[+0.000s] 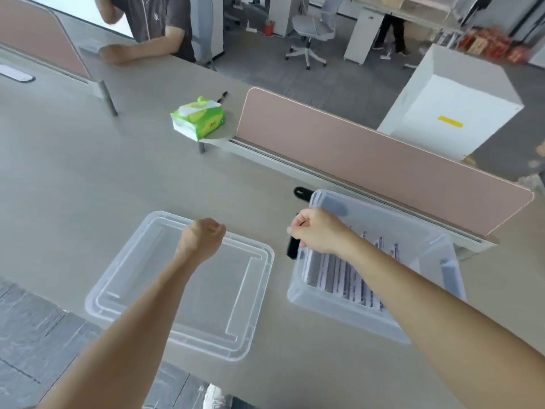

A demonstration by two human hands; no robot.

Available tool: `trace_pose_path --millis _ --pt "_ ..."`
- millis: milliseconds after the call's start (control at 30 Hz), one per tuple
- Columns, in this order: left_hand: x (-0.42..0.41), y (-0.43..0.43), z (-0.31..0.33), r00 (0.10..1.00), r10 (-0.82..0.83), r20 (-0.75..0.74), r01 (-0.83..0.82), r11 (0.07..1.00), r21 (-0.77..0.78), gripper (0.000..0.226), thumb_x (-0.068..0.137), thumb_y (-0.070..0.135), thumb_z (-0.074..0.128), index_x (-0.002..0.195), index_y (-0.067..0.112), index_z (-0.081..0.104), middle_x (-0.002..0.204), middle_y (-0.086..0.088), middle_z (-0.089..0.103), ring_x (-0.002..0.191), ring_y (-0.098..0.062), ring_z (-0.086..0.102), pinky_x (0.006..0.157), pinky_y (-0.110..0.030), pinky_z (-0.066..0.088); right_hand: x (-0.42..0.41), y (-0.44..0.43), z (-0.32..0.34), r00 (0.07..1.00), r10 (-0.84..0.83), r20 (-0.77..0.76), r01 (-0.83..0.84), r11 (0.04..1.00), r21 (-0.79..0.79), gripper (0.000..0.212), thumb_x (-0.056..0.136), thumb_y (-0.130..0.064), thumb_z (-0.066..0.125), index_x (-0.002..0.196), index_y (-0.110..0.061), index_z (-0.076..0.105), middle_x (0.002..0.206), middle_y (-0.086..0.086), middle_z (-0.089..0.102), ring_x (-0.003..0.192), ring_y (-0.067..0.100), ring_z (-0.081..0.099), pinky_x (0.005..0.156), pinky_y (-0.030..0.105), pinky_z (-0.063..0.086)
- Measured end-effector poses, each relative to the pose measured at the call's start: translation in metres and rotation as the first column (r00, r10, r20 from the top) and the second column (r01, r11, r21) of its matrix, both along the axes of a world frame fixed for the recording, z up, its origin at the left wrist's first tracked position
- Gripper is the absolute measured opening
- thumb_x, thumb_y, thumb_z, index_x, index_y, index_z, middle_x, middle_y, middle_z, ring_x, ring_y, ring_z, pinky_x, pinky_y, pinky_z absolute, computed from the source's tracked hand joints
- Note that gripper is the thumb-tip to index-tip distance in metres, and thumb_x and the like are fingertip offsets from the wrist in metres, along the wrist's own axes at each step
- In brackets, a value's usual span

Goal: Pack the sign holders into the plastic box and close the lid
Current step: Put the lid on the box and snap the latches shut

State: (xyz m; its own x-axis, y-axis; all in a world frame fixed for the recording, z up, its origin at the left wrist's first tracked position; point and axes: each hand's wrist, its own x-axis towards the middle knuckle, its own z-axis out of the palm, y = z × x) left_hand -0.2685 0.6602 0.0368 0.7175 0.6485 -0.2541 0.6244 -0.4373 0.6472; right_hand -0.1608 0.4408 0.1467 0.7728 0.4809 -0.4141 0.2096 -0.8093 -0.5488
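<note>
Two bare arms, no sleeves showing

The left hand (203, 236) and the right hand (317, 231) are showing no gloves, rings, watches or bands; both forearms are running uncovered from the wrists back to the frame's lower edge, and a white shoe (213, 397) is peeking in below.

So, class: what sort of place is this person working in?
Most likely an open-plan office: a long shared desk with pink divider screens, a wheeled office chair behind, and a white cabinet.
</note>
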Motion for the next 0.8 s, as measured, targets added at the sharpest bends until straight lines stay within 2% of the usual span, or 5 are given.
trace_pose_path --millis 267,333,467,667,800 --pt "-0.052 0.119 -0.072 0.977 0.135 -0.167 -0.116 0.986 0.117 0.042 0.09 0.039 0.052 0.124 0.017 0.059 0.122 -0.015 0.06 0.119 -0.033 0.051 0.104 -0.037 0.035 -0.036 0.098 -0.075 0.998 -0.005 -0.067 -0.015 0.957 -0.291 0.032 0.086 -0.034 0.058 0.097 -0.004 0.06 0.092 0.007 0.065 0.071 0.02 0.052 0.07 0.035 0.05" --pt "-0.064 0.136 -0.085 0.955 0.186 -0.231 -0.161 0.979 0.122 0.049 0.087 0.041 0.053 0.13 0.017 0.054 0.128 -0.014 0.053 0.122 -0.035 0.044 0.104 -0.04 0.035 -0.036 0.108 -0.095 0.996 -0.044 -0.078 0.013 0.932 -0.361 0.022 0.085 -0.034 0.056 0.08 -0.013 0.05 0.079 0.002 0.053 0.063 0.018 0.051 0.058 0.03 0.043" --pt "-0.079 0.157 -0.107 0.937 0.244 -0.251 -0.231 0.97 0.078 0.055 0.085 0.04 0.055 0.132 0.012 0.05 0.133 -0.011 0.051 0.127 -0.035 0.039 0.105 -0.041 0.035 -0.036 0.114 -0.126 0.962 -0.207 -0.179 0.122 0.91 -0.396 0.058 0.09 -0.034 0.058 0.138 -0.006 0.04 0.124 0.009 0.057 0.11 0.026 0.059 0.085 0.034 0.046" --pt "-0.082 0.159 -0.118 0.941 0.204 -0.271 -0.2 0.979 0.043 0.06 0.087 0.04 0.052 0.14 0.013 0.043 0.132 -0.011 0.055 0.127 -0.033 0.043 0.104 -0.039 0.038 -0.04 0.116 -0.156 0.785 -0.538 -0.307 0.429 0.83 -0.357 0.098 0.09 -0.036 0.064 0.154 -0.006 -0.004 0.158 0.011 0.029 0.14 0.033 0.034 0.108 0.043 0.033" --pt "-0.072 0.159 -0.106 0.933 0.242 -0.268 -0.25 0.968 0.002 0.05 0.088 0.038 0.051 0.131 0.012 0.05 0.125 -0.014 0.059 0.12 -0.035 0.05 0.098 -0.039 0.042 -0.035 0.12 -0.161 0.646 -0.645 -0.408 0.572 0.763 -0.3 0.106 0.075 -0.043 0.072 0.154 -0.012 0.009 0.156 0.008 0.031 0.138 0.034 0.037 0.108 0.052 0.038"
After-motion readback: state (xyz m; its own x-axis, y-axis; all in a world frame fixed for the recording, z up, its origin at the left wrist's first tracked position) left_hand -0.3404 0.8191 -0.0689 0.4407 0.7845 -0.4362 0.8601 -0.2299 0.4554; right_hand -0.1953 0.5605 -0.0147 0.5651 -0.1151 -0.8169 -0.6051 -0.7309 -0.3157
